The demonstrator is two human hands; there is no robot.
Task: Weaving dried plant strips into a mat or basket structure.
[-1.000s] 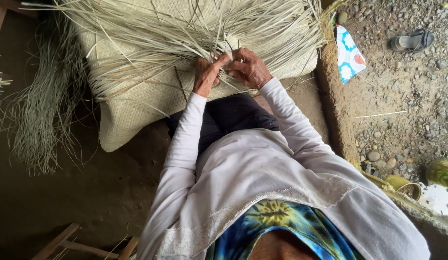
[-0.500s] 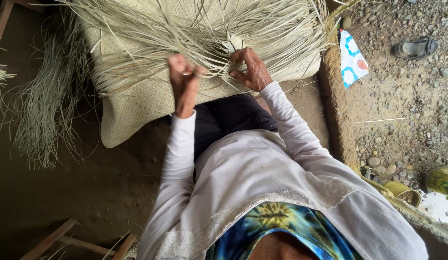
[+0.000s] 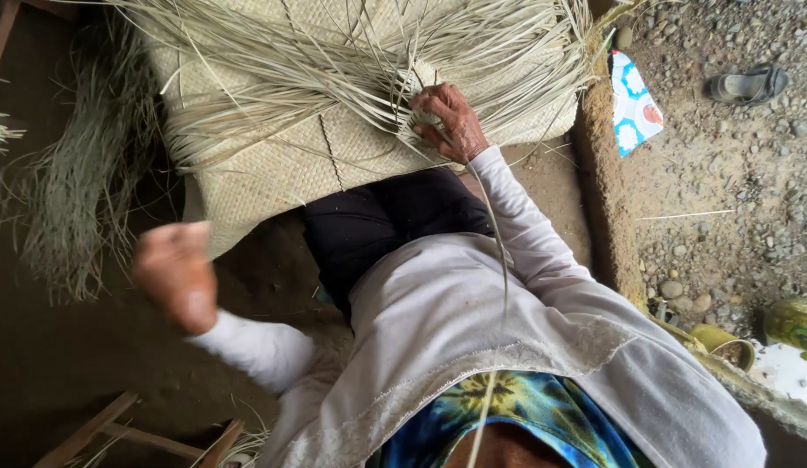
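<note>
Weaving a pale straw mat: one strand drawn long toward the body.

Nearest, at 6 o'clock: single thin pale straw strand running taut up over the white sleeve, apparently kept straight for threading. At 9 o'clock: left hand, raised off the work, motion-blurred; finger state cannot be told. Farther, at 12 o'clock: right hand, fingers curled, pinning loose strands at the woven edge, likely to keep the weave tight. Flat woven pale straw mat beyond the lap, unwoven ends fanning outward.
</note>
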